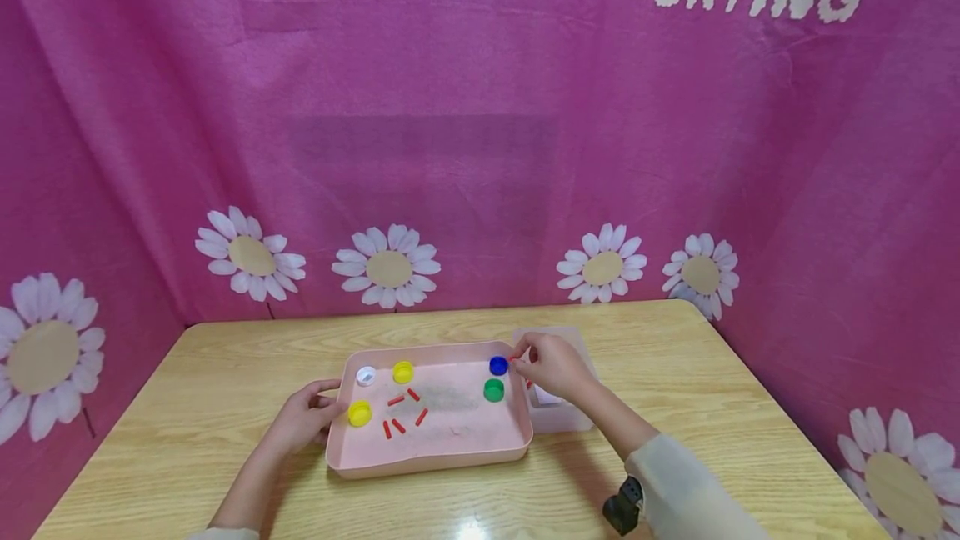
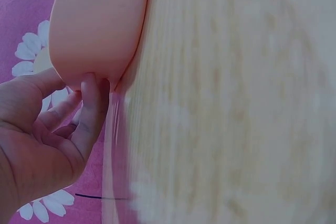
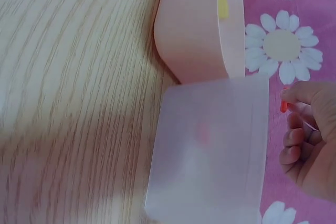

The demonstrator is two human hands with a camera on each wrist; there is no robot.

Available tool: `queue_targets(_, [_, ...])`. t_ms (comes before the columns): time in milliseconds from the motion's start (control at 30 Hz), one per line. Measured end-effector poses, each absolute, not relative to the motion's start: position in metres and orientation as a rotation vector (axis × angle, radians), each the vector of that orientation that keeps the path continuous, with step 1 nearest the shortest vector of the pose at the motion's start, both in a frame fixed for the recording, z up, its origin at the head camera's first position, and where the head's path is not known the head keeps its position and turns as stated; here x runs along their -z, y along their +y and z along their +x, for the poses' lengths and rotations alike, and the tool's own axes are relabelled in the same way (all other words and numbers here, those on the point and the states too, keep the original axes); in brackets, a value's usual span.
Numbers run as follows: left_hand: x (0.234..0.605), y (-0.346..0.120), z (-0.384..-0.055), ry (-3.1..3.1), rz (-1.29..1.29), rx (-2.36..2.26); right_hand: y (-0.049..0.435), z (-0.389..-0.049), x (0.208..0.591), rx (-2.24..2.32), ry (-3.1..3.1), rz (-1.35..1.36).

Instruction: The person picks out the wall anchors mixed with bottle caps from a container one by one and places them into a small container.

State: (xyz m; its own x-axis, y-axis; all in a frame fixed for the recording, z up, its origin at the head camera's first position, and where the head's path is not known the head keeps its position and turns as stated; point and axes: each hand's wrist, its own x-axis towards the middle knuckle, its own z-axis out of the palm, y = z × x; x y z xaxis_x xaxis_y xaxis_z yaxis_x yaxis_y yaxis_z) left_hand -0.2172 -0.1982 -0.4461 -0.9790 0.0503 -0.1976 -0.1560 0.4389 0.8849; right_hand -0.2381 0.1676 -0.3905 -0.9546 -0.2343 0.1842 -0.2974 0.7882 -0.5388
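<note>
A shallow pink tray sits on the table, its left end gripped by my left hand, with the thumb at the rim and fingers against the outer wall. Past the tray's right end, my right hand pinches a small red stick between thumb and index finger, above a translucent box. Inside the tray, a blue cap and a green cap lie at the right. At the left are a white cap, two yellow caps and several red sticks.
The translucent box stands against the tray's right end; something red and something white show in it. A wooden table carries everything. Behind and beside it hangs a pink curtain with daisies.
</note>
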Motion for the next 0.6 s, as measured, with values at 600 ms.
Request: queue_targets(600, [0.447,-0.199,-0.218,2.497,-0.096,-1.560,0.207,-0.246,0.401,-0.863,-2.836,0.299])
